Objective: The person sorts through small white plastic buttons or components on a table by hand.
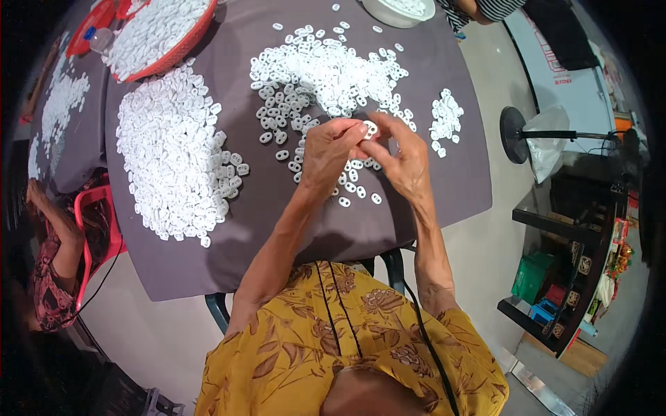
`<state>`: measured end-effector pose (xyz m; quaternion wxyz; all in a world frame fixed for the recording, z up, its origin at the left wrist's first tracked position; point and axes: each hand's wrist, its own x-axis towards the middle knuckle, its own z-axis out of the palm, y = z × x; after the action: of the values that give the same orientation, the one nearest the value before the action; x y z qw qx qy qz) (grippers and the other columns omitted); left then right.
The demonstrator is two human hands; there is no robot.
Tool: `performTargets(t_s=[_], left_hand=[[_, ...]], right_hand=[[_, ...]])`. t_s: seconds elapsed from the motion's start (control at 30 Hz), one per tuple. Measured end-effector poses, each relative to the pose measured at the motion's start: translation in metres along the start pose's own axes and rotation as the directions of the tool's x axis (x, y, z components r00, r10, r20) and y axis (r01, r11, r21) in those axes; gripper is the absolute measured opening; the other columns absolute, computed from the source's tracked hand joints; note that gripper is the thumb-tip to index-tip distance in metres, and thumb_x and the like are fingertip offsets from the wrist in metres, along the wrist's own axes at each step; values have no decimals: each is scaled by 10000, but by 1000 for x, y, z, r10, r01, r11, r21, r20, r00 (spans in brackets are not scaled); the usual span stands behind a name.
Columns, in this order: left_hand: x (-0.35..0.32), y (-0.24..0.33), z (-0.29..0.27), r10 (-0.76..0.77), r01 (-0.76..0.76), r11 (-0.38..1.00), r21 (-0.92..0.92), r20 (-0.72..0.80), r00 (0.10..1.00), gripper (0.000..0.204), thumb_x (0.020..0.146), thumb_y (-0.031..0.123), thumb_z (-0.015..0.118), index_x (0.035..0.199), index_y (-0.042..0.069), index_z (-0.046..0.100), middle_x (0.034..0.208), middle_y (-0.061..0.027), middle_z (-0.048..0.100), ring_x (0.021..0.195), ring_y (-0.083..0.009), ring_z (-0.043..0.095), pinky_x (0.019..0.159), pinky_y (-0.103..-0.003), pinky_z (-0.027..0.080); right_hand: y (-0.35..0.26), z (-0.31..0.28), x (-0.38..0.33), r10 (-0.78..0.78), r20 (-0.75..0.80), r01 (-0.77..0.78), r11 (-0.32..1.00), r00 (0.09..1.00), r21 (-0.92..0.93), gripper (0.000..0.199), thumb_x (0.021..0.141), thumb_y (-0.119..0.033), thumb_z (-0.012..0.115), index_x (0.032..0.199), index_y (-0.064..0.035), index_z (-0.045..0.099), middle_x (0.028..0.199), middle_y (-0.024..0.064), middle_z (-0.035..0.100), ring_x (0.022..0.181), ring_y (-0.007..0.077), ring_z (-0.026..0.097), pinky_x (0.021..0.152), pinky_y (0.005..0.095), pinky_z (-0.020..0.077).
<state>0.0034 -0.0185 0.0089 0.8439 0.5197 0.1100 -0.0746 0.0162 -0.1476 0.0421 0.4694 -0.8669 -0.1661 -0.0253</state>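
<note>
Over the near side of the middle pile, my left hand [326, 154] and my right hand [404, 158] meet with their fingers closed. Between the fingertips of both shows a small white plastic piece [370, 130] with two dark holes. Fingers cover part of it, and I cannot tell whether more than one piece is held. Beneath and beyond my hands spreads a loose pile of similar white two-hole pieces [354, 78], with several strays nearer me. A large dense heap of white pieces [170, 156] lies to the left.
A red basket [186, 57] full of white pieces stands far left; a white bowl [381, 15] sits at the far edge. A small cluster [445, 119] lies right on the grey-brown tablecloth [274, 222]. Other people are at the left and far right. A black stand [513, 135] is beyond the table.
</note>
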Motion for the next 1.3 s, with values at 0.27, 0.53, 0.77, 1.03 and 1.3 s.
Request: performTargets(t_s=[0.27,0.53,0.77,1.03,1.3], left_hand=[[1,6,0,-137,137,990,-20,9,991,278,862,222,513,859,-46,588,746,-73,603,654,-104,586,615,-214,494],[3,0,-3,-177,178,984,-13,71,982,279,872,236,499,863,-34,572,765,-75,606,673,-122,602,659,-221,500],[0,-2,0,-97,104,990,-99,69,993,248,850,173,543,945,-52,590,809,-75,609,703,-113,591,655,-225,498],[3,-8,-9,-104,111,984,-141,56,993,223,793,121,605,927,-57,594,789,-58,601,678,-99,569,620,-209,477],[2,-3,-10,-41,46,996,-76,65,997,253,756,102,622,937,-65,565,766,-58,594,663,-91,556,584,-196,452]], right_hand=[[10,1,1,-160,25,162,966,987,-202,269,714,-63,643,962,12,576,761,136,581,673,260,570,584,331,455],[7,0,1,-113,79,129,963,990,-238,260,714,-64,650,961,-11,588,764,122,584,657,241,574,517,315,449],[11,7,3,-250,61,256,905,966,-339,263,724,-20,625,982,-1,579,781,153,599,703,283,589,577,334,465],[3,1,2,-12,162,48,975,987,-215,304,747,-68,631,1035,10,571,894,172,619,831,289,609,708,340,482],[4,-11,0,-7,255,53,984,967,-173,362,727,-148,671,1049,-7,583,937,160,628,836,265,618,694,322,485]])
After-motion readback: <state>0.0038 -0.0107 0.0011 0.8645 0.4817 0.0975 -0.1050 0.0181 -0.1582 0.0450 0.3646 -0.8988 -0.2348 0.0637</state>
